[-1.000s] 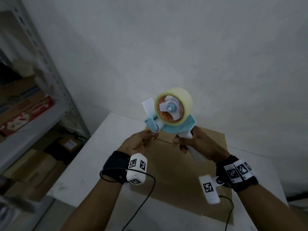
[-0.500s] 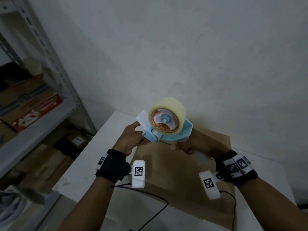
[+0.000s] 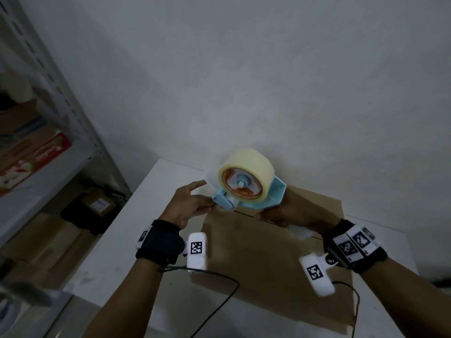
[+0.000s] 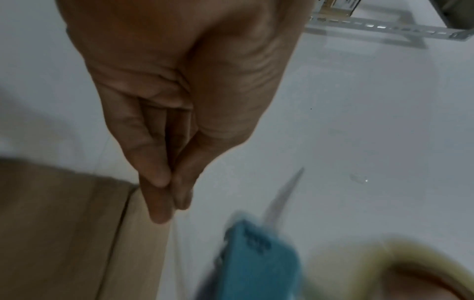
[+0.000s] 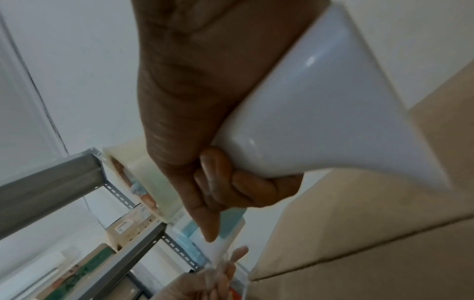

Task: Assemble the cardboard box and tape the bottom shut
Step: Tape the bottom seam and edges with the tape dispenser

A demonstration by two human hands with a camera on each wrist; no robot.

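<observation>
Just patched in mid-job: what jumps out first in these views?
The light-blue tape dispenser with its pale yellowish roll of clear tape is held up at centre, over the flat brown cardboard box lying on the white table. The right hand grips its white handle; the left hand pinches at the dispenser's front end, apparently the clear tape's end.

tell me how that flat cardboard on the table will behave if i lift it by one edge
The cardboard lies flat and thin on the white table, so it is probably light and may slide easily. A crease runs across it near the right hand, so it will likely hinge and sag there instead of lifting as one stiff sheet.
</observation>
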